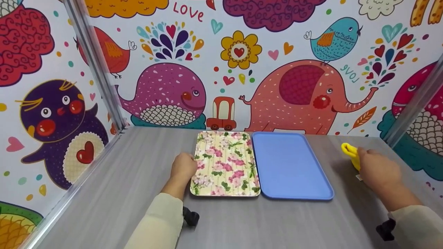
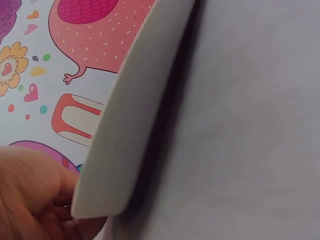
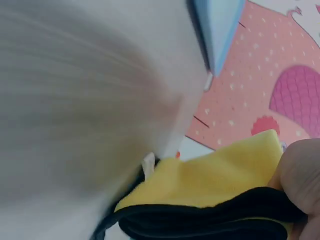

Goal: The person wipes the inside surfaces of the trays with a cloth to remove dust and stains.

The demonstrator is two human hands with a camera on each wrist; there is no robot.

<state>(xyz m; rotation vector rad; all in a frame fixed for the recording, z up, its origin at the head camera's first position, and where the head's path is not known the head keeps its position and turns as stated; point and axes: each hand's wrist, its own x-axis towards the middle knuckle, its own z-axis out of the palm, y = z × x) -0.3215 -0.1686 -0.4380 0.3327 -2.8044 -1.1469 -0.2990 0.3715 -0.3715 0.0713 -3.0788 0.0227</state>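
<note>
My left hand (image 1: 183,166) grips the left edge of a flowered tray (image 1: 225,164), which lies on the table. In the left wrist view the tray's pale side (image 2: 127,110) slants past the fingers, and part of the hand (image 2: 30,192) shows at the lower left. Off to the right, my right hand (image 1: 379,171) holds a folded yellow cloth (image 1: 353,155). The right wrist view shows the cloth's dark edging (image 3: 200,220) and a small white tag (image 3: 148,165). A plain blue tray (image 1: 292,166) lies between the hands, right beside the flowered one.
The grey table (image 1: 277,224) backs onto a wall panel (image 1: 238,83) printed with cartoon animals. A metal post (image 1: 100,65) stands at the back left corner and another post (image 1: 415,107) at the right. Each sleeve has a black wrist mount (image 1: 191,217) by it.
</note>
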